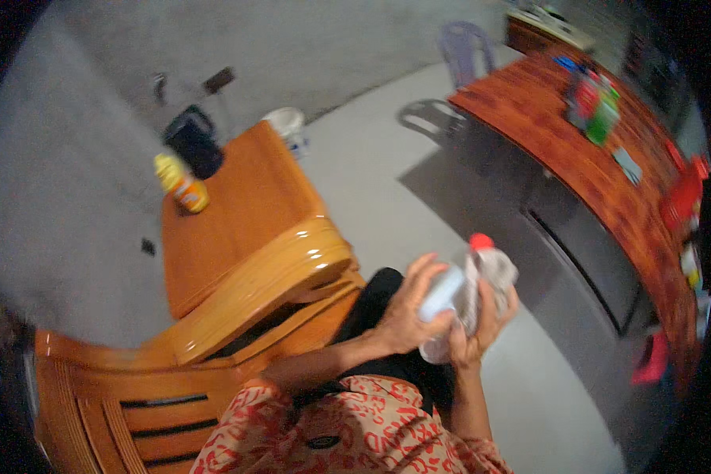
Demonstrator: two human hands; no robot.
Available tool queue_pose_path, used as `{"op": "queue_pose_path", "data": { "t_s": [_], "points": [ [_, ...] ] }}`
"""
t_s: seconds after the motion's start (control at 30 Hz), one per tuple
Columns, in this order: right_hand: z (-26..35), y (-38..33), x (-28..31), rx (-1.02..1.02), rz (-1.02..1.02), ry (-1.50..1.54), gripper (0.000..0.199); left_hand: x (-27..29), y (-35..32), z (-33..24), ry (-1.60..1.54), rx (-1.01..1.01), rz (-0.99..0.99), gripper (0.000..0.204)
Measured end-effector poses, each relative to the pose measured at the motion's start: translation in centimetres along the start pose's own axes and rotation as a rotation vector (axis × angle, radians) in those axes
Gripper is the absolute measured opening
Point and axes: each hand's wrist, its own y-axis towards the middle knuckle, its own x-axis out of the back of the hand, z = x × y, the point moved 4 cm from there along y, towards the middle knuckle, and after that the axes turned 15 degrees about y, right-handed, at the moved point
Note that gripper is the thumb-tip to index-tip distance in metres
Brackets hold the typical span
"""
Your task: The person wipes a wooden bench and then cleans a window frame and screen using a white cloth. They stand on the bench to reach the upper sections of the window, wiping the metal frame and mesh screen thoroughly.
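Observation:
Above my lap, both hands are close together and blurred by motion. My left hand point(409, 310) is closed around a smooth pale blue-white object point(444, 292); its kind is not clear. My right hand point(482, 328) grips a pale bottle with a red cap point(482, 242), which is tilted with the cap pointing away from me. A crumpled greyish-white cloth point(499, 271) is bunched by the right fingers, against the bottle. The fingers and the cloth hide much of the bottle's body.
To my left, a wooden armchair point(268, 276) adjoins a small wooden table point(245, 186) with a yellow bottle point(183, 186) and a dark container point(193, 142). A long reddish wooden table point(529, 107) on the right bears several bottles point(596, 107). A purple chair point(466, 55) and white bucket point(288, 126) stand behind.

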Motion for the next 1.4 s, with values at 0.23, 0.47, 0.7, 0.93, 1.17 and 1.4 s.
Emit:
{"op": "queue_pose_path", "data": {
  "t_s": [0.23,0.47,0.7,0.93,1.17,1.4],
  "points": [
    [-2.0,-3.3,1.0,0.047,-0.008,0.052,0.053,-0.4,1.5,-1.1,-0.197,-0.249,0.055,0.064],
    [-2.2,-2.2,1.3,-0.123,-0.052,0.191,0.053,0.7,2.5,-1.6,-0.138,-0.008,-0.023,0.051],
    [-3.8,-3.7,0.6,-0.064,-0.112,0.08,0.056,0.3,2.5,-1.1,0.15,-0.033,-0.009,0.025],
    [-6.2,-6.6,-0.3,-0.135,-0.138,-0.021,0.056,-0.4,1.8,1.9,-0.424,0.199,0.049,0.021],
    [-8.8,-6.8,0.7,-0.562,-0.083,0.161,0.053,3.0,2.5,0.2,-0.698,0.363,0.029,0.024],
    [-9.4,-4.8,-0.2,-0.566,0.038,0.45,0.048,12.9,5.2,-1.6,-0.876,0.312,-0.308,0.027]
  ]
}}
